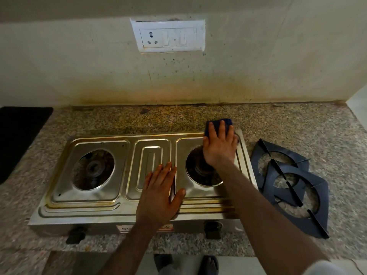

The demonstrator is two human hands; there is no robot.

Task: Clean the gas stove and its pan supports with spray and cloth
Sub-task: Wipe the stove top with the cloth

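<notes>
A steel two-burner gas stove (95, 207) stands on the granite counter with both burner wells bare. My right hand (219, 147) presses a blue cloth (209, 126) flat against the stove's far right corner, fingers straight over it. My left hand (160, 193) rests flat and spread on the stove top between the middle panel and the right burner (198, 171). Two black pan supports (294, 185) lie overlapping on the counter to the right of the stove. No spray bottle is in view.
The speckled granite counter (198, 116) runs to a stained wall with a switch and socket plate (168, 35). A black mat (17, 135) lies at the far left. Two black knobs (212, 229) sit on the stove's front. Feet show on the floor below.
</notes>
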